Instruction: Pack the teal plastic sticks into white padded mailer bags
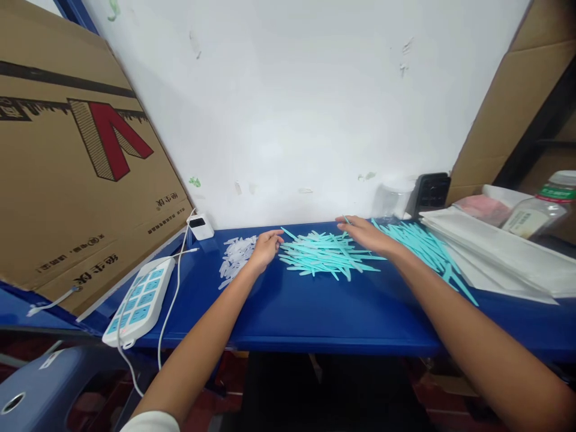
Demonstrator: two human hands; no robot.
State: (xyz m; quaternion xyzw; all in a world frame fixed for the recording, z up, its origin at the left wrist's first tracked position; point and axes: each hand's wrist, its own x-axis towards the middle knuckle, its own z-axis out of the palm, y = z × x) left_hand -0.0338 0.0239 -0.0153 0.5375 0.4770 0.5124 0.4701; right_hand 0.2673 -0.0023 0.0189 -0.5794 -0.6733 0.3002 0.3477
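My left hand (267,247) is closed, its index finger and thumb brought together between a heap of small translucent whitish pieces (237,258) and a pile of thin teal plastic sticks (321,255). Whatever its fingers hold is too small to make out; one teal stick's tip lies close by the fingertips. Over the right back of the teal pile, my right hand (360,232) has its fingers pinched, with the end of a slim teal stick showing between them. Another bunch of teal sticks (420,249) spreads to the right, partly behind my right forearm.
At left stand a white power strip (139,300) with cables and a small white box (201,227) against a large cardboard box (85,156). White paper sheets (486,252), a clear jar (395,198), a black device (431,193) and a bottle (537,210) occupy the right.
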